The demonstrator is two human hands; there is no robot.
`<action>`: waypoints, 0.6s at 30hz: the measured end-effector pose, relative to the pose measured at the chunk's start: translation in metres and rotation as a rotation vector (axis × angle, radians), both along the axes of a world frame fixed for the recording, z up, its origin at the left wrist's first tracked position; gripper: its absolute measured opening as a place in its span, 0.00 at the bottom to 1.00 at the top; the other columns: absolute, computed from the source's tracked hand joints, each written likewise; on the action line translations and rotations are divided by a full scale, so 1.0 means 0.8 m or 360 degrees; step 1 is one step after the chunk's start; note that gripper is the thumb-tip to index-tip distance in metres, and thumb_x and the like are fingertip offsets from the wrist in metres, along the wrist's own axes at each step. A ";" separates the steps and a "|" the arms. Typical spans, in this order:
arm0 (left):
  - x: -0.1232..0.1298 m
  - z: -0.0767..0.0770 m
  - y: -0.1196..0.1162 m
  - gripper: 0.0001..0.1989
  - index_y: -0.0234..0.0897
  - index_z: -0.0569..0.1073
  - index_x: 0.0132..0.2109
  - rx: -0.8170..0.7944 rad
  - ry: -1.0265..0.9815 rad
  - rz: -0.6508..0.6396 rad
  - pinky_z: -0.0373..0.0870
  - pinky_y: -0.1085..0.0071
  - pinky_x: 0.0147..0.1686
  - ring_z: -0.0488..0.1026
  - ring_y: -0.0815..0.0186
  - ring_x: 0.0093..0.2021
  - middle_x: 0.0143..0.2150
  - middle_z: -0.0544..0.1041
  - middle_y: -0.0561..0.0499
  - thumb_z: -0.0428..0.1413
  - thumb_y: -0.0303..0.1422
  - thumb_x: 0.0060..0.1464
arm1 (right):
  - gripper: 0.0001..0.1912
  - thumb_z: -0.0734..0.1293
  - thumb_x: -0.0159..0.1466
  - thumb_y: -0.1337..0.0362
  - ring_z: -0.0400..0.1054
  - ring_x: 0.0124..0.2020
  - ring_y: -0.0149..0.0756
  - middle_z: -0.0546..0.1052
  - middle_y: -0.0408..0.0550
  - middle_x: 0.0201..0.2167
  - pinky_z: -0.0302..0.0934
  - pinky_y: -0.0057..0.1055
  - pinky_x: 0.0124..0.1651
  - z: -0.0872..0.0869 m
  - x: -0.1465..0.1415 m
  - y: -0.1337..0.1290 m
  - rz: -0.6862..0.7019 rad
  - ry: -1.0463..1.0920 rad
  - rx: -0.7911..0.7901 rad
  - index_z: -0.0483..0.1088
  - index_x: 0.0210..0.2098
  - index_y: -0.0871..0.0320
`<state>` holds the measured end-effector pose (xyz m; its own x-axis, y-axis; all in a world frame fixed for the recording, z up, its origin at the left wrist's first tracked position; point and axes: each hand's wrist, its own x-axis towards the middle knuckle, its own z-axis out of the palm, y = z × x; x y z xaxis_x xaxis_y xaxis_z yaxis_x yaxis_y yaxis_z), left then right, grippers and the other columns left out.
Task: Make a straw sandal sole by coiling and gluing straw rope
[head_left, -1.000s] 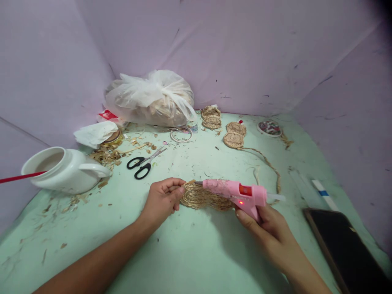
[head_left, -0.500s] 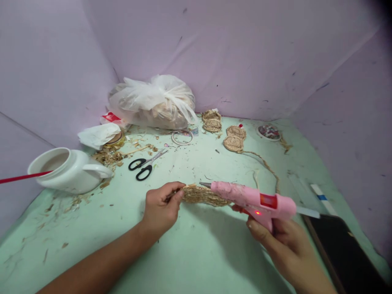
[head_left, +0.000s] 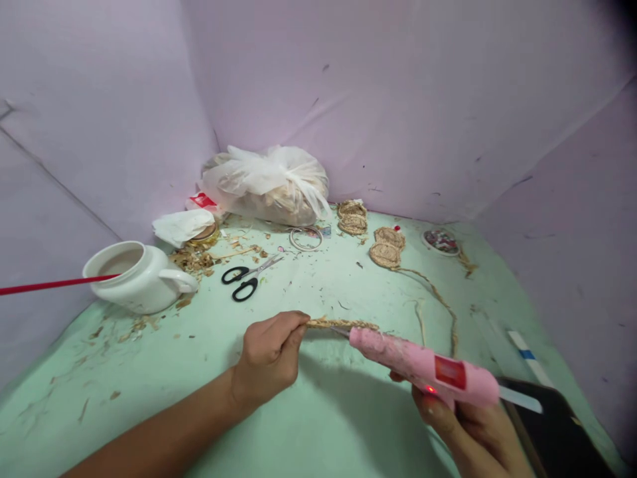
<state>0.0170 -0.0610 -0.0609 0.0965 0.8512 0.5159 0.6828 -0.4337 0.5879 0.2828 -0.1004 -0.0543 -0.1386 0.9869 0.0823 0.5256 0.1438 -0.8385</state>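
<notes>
Person, bare hands, bare left forearm. Left hand (head_left: 271,352), center-left of lower frame: smooth, rounded knuckles, slim fingers. Left forearm (head_left: 164,431), lower left: slender, plain, uncovered down to the wrist (head_left: 233,392), cut off by bottom edge. Right hand (head_left: 468,428), lower right: bare, short thumbnail (head_left: 434,411), partly hidden and slightly blurred; finger details there hard to tell.

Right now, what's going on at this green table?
A person's left hand pinches a flat braided piece, seen nearly edge-on. Their right hand holds a pink glue gun, its red light on and its nozzle close to the braid. Scissors and a white jug lie to the left, and two other braided pieces sit farther back.
</notes>
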 end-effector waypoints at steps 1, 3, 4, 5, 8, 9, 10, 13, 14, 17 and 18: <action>0.000 -0.001 0.001 0.08 0.34 0.73 0.38 0.0012 -0.0004 -0.0010 0.70 0.77 0.34 0.76 0.68 0.33 0.35 0.79 0.47 0.49 0.25 0.53 | 0.16 0.64 0.58 0.60 0.72 0.37 0.44 0.77 0.49 0.39 0.69 0.32 0.37 -0.003 0.002 0.000 0.0021 -0.0024 -0.0004 0.69 0.47 0.52; 0.000 -0.001 0.002 0.08 0.34 0.72 0.38 0.0082 -0.0033 -0.0030 0.70 0.77 0.33 0.76 0.68 0.33 0.34 0.79 0.47 0.50 0.24 0.53 | 0.17 0.63 0.59 0.60 0.72 0.40 0.45 0.76 0.49 0.43 0.68 0.33 0.41 -0.006 0.002 0.002 0.0057 -0.0063 0.0025 0.68 0.48 0.53; 0.000 -0.002 0.003 0.08 0.34 0.72 0.38 0.0135 -0.0057 -0.0043 0.71 0.77 0.33 0.76 0.68 0.32 0.33 0.79 0.48 0.50 0.23 0.53 | 0.17 0.63 0.59 0.60 0.72 0.41 0.45 0.76 0.49 0.44 0.68 0.34 0.42 -0.006 0.001 0.004 0.0081 -0.0082 0.0045 0.69 0.48 0.54; 0.001 -0.002 0.004 0.08 0.34 0.72 0.38 0.0184 -0.0078 -0.0058 0.71 0.78 0.32 0.76 0.69 0.31 0.33 0.79 0.48 0.50 0.23 0.53 | 0.16 0.63 0.59 0.60 0.72 0.40 0.45 0.76 0.49 0.43 0.67 0.34 0.43 -0.007 0.000 0.005 0.0100 -0.0095 0.0065 0.70 0.47 0.54; 0.001 -0.003 0.006 0.08 0.33 0.72 0.38 0.0275 -0.0111 -0.0083 0.71 0.78 0.31 0.76 0.70 0.30 0.32 0.79 0.49 0.50 0.23 0.52 | 0.16 0.64 0.58 0.60 0.73 0.37 0.45 0.78 0.49 0.39 0.67 0.34 0.42 -0.010 0.000 0.008 0.0104 -0.0101 0.0085 0.72 0.45 0.56; 0.001 -0.004 0.006 0.08 0.33 0.72 0.38 0.0276 -0.0107 -0.0089 0.71 0.78 0.31 0.76 0.70 0.31 0.32 0.78 0.49 0.50 0.22 0.52 | 0.16 0.64 0.58 0.60 0.73 0.36 0.45 0.78 0.49 0.38 0.68 0.34 0.41 -0.012 0.001 0.008 0.0095 -0.0094 0.0086 0.71 0.45 0.56; 0.001 -0.005 0.006 0.08 0.33 0.71 0.38 0.0281 -0.0104 -0.0095 0.71 0.78 0.32 0.76 0.70 0.31 0.33 0.78 0.49 0.50 0.22 0.52 | 0.17 0.64 0.58 0.60 0.73 0.35 0.45 0.79 0.49 0.38 0.68 0.34 0.41 -0.014 0.002 0.008 0.0084 -0.0085 0.0087 0.71 0.46 0.56; 0.001 -0.007 0.005 0.08 0.33 0.71 0.39 0.0271 -0.0090 -0.0116 0.71 0.78 0.32 0.76 0.69 0.32 0.34 0.78 0.48 0.50 0.22 0.52 | 0.18 0.63 0.59 0.61 0.73 0.36 0.44 0.78 0.49 0.39 0.68 0.32 0.39 -0.020 0.005 0.006 0.0080 -0.0083 0.0084 0.70 0.48 0.55; 0.001 -0.007 0.004 0.09 0.33 0.71 0.39 0.0270 -0.0088 -0.0119 0.71 0.78 0.31 0.76 0.69 0.32 0.34 0.78 0.48 0.50 0.22 0.52 | 0.17 0.64 0.59 0.61 0.73 0.37 0.44 0.78 0.50 0.40 0.68 0.31 0.38 -0.021 0.006 0.005 0.0078 -0.0094 0.0081 0.70 0.48 0.55; 0.000 -0.008 0.003 0.09 0.34 0.71 0.39 0.0277 -0.0085 -0.0129 0.71 0.78 0.32 0.75 0.69 0.32 0.33 0.78 0.49 0.50 0.22 0.52 | 0.16 0.64 0.59 0.61 0.73 0.37 0.43 0.78 0.49 0.39 0.69 0.29 0.37 -0.019 0.006 0.003 0.0073 -0.0112 0.0064 0.70 0.46 0.55; 0.000 -0.007 0.003 0.09 0.34 0.71 0.39 0.0283 -0.0084 -0.0135 0.71 0.77 0.32 0.76 0.69 0.32 0.34 0.78 0.49 0.51 0.22 0.52 | 0.15 0.63 0.59 0.61 0.74 0.36 0.42 0.78 0.49 0.39 0.69 0.28 0.36 -0.017 0.005 0.003 0.0072 -0.0110 0.0062 0.71 0.45 0.55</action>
